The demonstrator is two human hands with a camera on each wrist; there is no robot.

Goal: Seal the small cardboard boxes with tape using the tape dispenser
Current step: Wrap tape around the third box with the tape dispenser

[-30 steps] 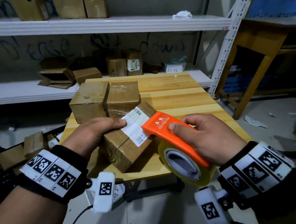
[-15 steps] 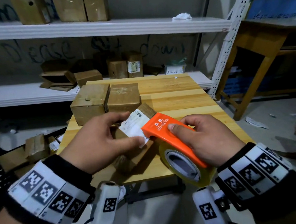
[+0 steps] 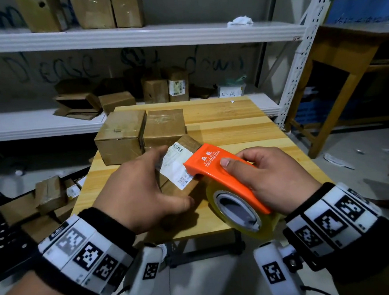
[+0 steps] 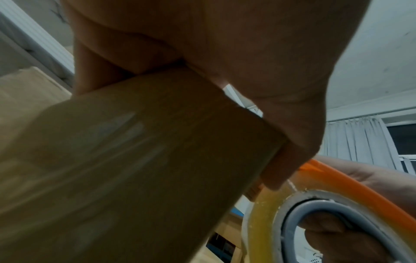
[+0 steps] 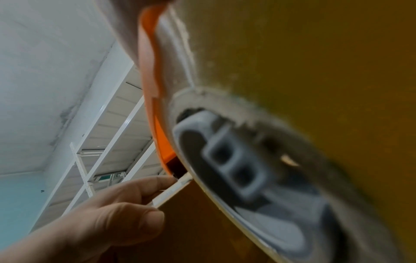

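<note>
A small cardboard box (image 3: 190,145) with a white shipping label (image 3: 175,166) lies near the front of the wooden table (image 3: 233,126). My left hand (image 3: 150,187) grips it, fingers over the top and thumb on the near side. In the left wrist view the box (image 4: 135,160) shows a glossy taped face under the thumb. My right hand (image 3: 260,177) holds the orange tape dispenser (image 3: 215,169). The dispenser's front edge sits on the box at the label. Its clear tape roll (image 3: 239,215) hangs past the table's front edge.
Two more cardboard boxes (image 3: 121,136) (image 3: 164,126) stand side by side behind the held box. White shelves (image 3: 37,123) behind the table carry further boxes. A wooden desk (image 3: 343,51) stands at the right, and loose boxes (image 3: 49,194) lie low at the left.
My left hand has slid from the box's far left top toward me and now wraps the box, thumb on its near side. The dispenser has stayed at the label.
</note>
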